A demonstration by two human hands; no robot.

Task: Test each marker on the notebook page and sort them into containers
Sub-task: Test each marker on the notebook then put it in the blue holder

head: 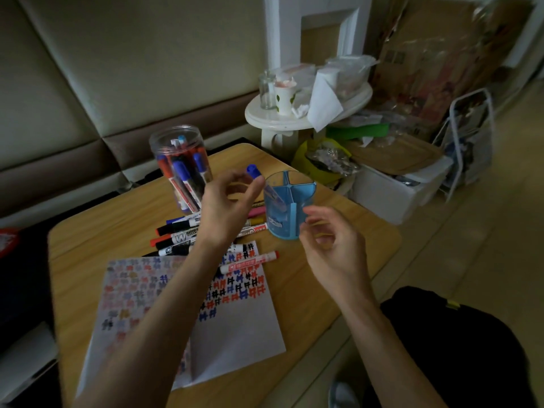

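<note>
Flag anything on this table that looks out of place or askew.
One red-capped marker lies on the notebook page, apart from the loose pile of markers beyond the page. The clear jar's markers lean jumbled. Nothing looks spilled or damaged.

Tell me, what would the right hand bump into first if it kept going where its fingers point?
Probably the blue holder: the right hand sits just short of it, fingers curled toward its near wall. Depth is hard to judge.

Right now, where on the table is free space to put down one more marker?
Bare wood lies right of the notebook page, below the blue holder, toward the table edge. Between the clear jar and page, loose markers crowd it.
</note>
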